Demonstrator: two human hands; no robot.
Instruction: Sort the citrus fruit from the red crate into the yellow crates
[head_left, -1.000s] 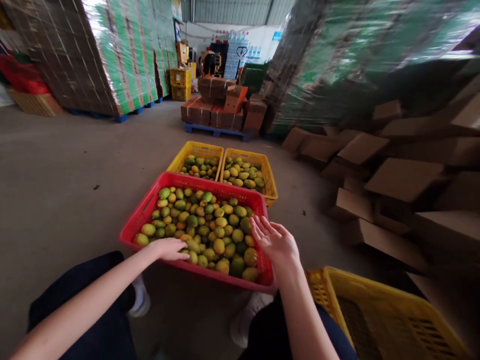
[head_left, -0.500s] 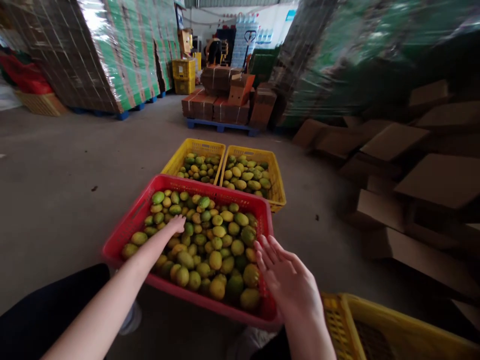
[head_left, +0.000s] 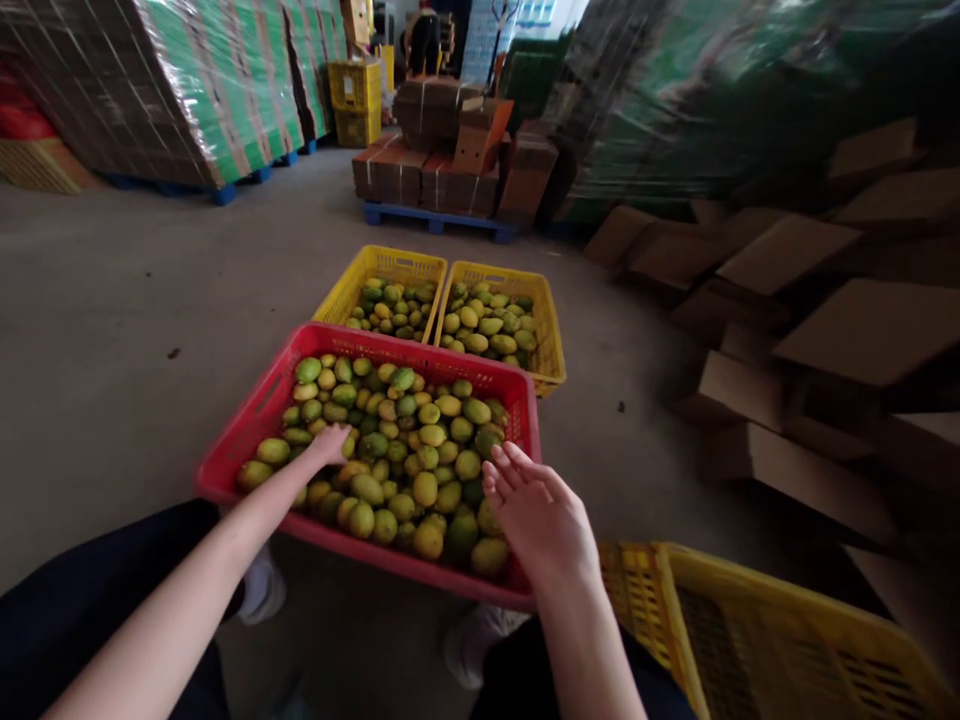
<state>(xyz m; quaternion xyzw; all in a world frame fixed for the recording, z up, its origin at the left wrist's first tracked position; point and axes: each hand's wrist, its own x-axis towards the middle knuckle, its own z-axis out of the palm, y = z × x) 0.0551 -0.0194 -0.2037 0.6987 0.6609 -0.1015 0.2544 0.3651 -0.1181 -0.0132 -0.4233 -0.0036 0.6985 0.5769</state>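
A red crate point(head_left: 360, 560) in front of me is filled with oval green-yellow fruits point(head_left: 425, 488). My left hand point(head_left: 330, 443) is down among them at the crate's left part, its fingers curled round a fruit and partly hidden. Over the crate's right rim, my right hand point(head_left: 536, 505) is open with the palm turned up and its fingers stretched out, holding nothing. Its fingertips are close above the fruits at that side.
Two yellow crates point(head_left: 559, 340) of similar fruits stand behind the red one. Another yellow crate point(head_left: 667, 620) is at lower right. Cardboard boxes point(head_left: 847, 330) lie to the right. Farther back are a blue pallet point(head_left: 394, 215) with stacked cartons, and a person point(head_left: 424, 42).
The view has tilted down and shifted, so the crates sit higher in it. My left hand has come slightly closer, its fingers now more curled. My right hand stays palm up.
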